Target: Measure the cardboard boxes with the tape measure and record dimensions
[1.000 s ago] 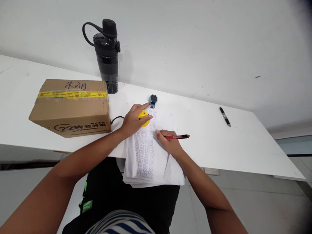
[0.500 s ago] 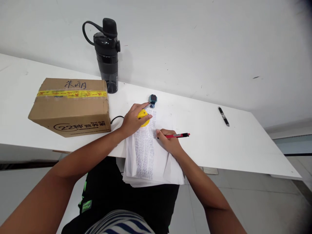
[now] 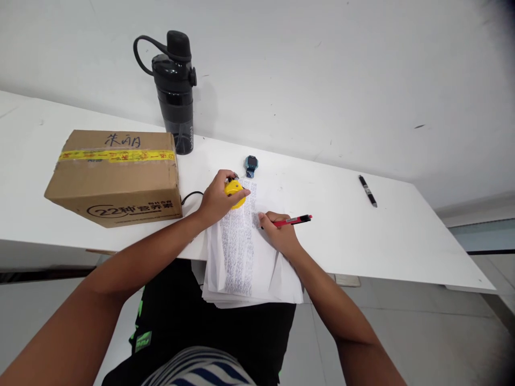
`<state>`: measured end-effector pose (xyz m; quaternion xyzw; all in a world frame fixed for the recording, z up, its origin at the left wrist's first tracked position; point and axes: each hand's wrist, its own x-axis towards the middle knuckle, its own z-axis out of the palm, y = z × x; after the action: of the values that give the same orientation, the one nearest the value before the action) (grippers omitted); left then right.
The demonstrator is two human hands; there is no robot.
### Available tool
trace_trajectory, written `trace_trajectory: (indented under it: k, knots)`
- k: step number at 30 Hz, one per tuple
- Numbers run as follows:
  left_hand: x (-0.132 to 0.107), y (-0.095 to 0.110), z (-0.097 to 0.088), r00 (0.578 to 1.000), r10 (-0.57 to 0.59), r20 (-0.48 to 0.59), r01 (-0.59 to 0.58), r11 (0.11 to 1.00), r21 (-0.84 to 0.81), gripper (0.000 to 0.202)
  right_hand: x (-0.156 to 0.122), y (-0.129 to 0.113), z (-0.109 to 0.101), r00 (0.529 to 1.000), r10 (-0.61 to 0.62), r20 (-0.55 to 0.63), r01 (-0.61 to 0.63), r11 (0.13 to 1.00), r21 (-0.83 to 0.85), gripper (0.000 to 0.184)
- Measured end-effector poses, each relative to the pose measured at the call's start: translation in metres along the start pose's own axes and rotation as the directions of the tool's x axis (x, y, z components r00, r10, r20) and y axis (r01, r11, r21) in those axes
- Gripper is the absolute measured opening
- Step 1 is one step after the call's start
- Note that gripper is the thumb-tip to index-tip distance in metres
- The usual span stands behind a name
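Observation:
My left hand (image 3: pixel 217 197) is closed around a round yellow tape measure (image 3: pixel 234 194), its thumb on the near side and its fingers curled over the far side. The tape measure is over the upper part of a stack of paper (image 3: pixel 261 276), whose top sheet carries dense columns of blue handwriting. In my right hand (image 3: pixel 278 231) is a red and black pen (image 3: pixel 295 220), gripped as for writing. Its tip points left at the right edge of the written columns. Just beyond my left fingers lies a small blue watch (image 3: pixel 251 165) with a dark face.
On the left of the white table (image 3: pixel 330 230) stands a cardboard box (image 3: pixel 116 179) with yellow tape. A black water bottle (image 3: pixel 175 99) is behind it, near the wall. A black pen (image 3: pixel 367 191) lies to the right. The paper overhangs the table's front edge.
My left index finger, stretched towards the watch before, has curled back against the tape measure. The right hand and its pen have hardly moved. The view has shifted slightly.

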<state>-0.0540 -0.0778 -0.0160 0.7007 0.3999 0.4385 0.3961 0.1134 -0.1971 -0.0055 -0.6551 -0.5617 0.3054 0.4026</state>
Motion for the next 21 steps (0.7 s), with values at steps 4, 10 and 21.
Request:
trace_trajectory:
  k: [4,10,21]
  knots:
    - [0.001,0.004,-0.001,1.0,0.019,0.0,-0.019,1.0,0.006,0.044,0.0,0.0,0.0,1.0,-0.002,-0.005,0.002,1.0,0.004,0.048]
    - [0.0,0.011,-0.004,0.993,0.101,0.054,-0.105,0.992,0.067,0.044,0.001,0.004,0.001,0.997,0.005,-0.071,-0.005,1.0,-0.003,0.049]
    - [-0.001,0.013,-0.006,0.991,0.104,0.087,-0.112,0.989,0.093,0.043,0.001,0.007,0.0,0.998,-0.014,-0.057,0.014,1.0,0.001,0.047]
